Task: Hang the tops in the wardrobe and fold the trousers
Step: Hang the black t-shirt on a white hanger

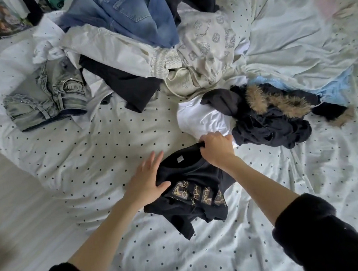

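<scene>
A black T-shirt point(192, 191) with leopard-print letters lies crumpled on the dotted bed sheet point(112, 142). My right hand point(216, 149) grips its neckline at the far edge. My left hand point(147, 178) lies on the shirt's left side with straight fingers and the thumb pressing the cloth. Folded grey jeans point(46, 98) rest at the left of the bed. Blue jeans point(130, 14) lie on top of a pile at the back.
A pile of white, cream and black clothes point(187, 57) fills the back middle. A black jacket with a fur trim point(275, 112) and a white top point(202, 117) lie right of centre. The floor point(5, 197) shows at the left.
</scene>
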Tool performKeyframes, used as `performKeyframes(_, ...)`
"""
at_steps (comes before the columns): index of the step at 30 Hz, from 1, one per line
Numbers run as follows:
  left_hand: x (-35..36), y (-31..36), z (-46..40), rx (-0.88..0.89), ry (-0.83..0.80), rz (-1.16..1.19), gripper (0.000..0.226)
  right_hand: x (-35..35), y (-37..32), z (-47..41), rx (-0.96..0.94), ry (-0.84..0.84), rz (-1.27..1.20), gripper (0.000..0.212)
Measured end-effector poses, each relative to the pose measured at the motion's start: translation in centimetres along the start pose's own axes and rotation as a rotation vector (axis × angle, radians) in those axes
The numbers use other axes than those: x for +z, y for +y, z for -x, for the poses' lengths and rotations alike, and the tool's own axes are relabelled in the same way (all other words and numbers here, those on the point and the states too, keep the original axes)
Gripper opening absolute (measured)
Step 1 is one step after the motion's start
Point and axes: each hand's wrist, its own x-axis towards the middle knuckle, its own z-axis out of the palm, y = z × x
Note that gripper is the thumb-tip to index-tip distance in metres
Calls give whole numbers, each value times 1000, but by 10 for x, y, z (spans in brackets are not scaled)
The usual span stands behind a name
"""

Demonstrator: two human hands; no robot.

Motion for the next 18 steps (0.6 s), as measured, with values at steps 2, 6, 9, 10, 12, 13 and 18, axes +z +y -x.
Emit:
performKeyframes(2,1,11,-2,38,-103,-22,72,-9,-6,11,-104,74,-32,27)
performKeyframes(6,-3,4,23,-29,-157,-160,37,-52,-29,33,-233,236,-127,25)
performKeyframes(9,-21,-33,81,-97,125,-37,25,-86,-67,53,-365,266,-182,25)
performKeyframes(10,-29,-43,98,-95,221,0,23,-93,-80,59,-395,264,-204,24)
performKeyframes(12,-51,-69,147,-127,421,40,17,-101,-122,79,-503,268,-244,22)
performKeyframes(13,-60,-82,168,-167,508,35,16,-103,-144,91,-552,267,-262,20)
performKeyframes(18,-82,-149,274,-490,741,33,27,-99,-264,163,-803,205,-253,18)
